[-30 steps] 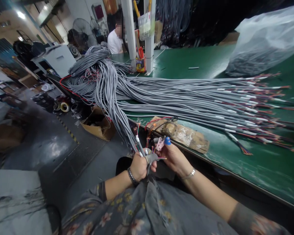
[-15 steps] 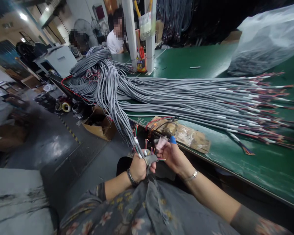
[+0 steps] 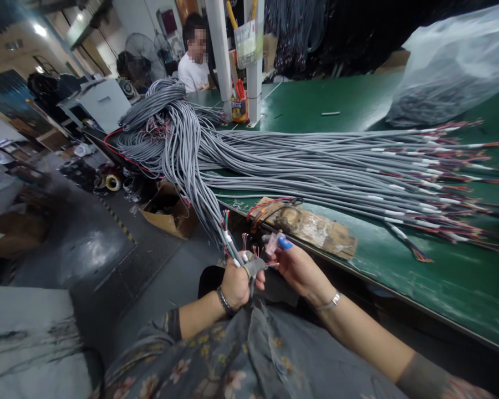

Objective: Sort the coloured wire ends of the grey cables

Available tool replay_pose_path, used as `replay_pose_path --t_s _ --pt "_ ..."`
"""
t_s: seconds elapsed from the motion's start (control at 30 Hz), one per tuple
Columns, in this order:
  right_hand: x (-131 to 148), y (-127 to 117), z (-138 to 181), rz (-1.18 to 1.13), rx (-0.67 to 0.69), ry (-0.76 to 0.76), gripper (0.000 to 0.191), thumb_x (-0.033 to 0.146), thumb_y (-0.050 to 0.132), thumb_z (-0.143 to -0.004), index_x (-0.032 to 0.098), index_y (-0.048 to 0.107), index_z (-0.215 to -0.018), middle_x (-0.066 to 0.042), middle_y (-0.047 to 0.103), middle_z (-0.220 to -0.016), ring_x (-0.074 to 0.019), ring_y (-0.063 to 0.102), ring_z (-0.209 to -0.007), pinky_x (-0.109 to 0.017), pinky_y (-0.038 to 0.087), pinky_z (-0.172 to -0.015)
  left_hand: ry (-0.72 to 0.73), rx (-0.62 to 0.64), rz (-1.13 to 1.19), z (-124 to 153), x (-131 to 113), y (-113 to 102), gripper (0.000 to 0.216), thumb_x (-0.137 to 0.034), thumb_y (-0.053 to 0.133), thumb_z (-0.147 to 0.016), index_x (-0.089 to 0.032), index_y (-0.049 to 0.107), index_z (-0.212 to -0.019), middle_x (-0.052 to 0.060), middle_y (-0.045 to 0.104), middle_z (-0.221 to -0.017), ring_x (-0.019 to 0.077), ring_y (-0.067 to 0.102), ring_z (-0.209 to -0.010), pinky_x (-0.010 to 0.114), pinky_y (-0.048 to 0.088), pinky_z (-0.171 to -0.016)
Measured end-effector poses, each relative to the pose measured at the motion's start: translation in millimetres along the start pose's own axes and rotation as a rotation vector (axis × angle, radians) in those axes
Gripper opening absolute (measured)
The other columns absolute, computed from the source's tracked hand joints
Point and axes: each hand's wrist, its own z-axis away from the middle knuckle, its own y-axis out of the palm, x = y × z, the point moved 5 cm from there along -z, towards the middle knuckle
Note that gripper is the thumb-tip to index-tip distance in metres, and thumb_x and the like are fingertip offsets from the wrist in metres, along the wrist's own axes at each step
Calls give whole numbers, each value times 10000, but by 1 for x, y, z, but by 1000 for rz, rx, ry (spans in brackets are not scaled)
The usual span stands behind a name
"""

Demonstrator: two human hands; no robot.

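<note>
My left hand [image 3: 235, 287] is closed around the ends of several grey cables [image 3: 205, 208], which hang down from the bench toward me. Short coloured wires [image 3: 226, 221] stick out of the cable ends, past white sleeves. Grey wrapping [image 3: 255, 267] covers a digit of my left hand. Just to the right, my right hand [image 3: 301, 270] pinches a small pinkish, see-through piece [image 3: 273, 244] whose kind I cannot make out. A blue covering [image 3: 284, 241] sits on its thumb. The two hands are close together near the bench edge.
Many more grey cables [image 3: 295, 152] lie along the green bench [image 3: 399, 288], stripped ends to the right. A taped cardboard piece [image 3: 324, 233] lies at the edge. A plastic bag [image 3: 461, 66], a white post [image 3: 255, 83] and a seated person [image 3: 193, 69] are beyond. An open carton [image 3: 170, 213] stands below.
My right hand has turned slightly, its blue-covered thumb tipping down and left onto the small see-through piece. My left hand keeps its hold on the cables. The person beyond has shifted slightly left.
</note>
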Motion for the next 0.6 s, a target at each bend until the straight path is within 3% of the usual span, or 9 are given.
replay_pose_path --t_s 0.3,0.6 --pt "-1 -2 1 -23 -50 34 318 488 764 -624 190 668 -680 15 565 -621 -109 454 -565 -246 411 -550 1 4 8 -3 5 -1 350 -405 732 -505 -164 480 -524 -33 514 -376 65 412 -277 179 307 -298" --pt "-8 -5 -9 -17 -41 32 430 609 727 -601 195 688 -712 -2 598 -624 -124 465 -532 -273 411 -532 0 21 3 -1 3 0 342 -418 726 -502 -157 510 -549 -28 515 -388 69 417 -287 187 308 -305"
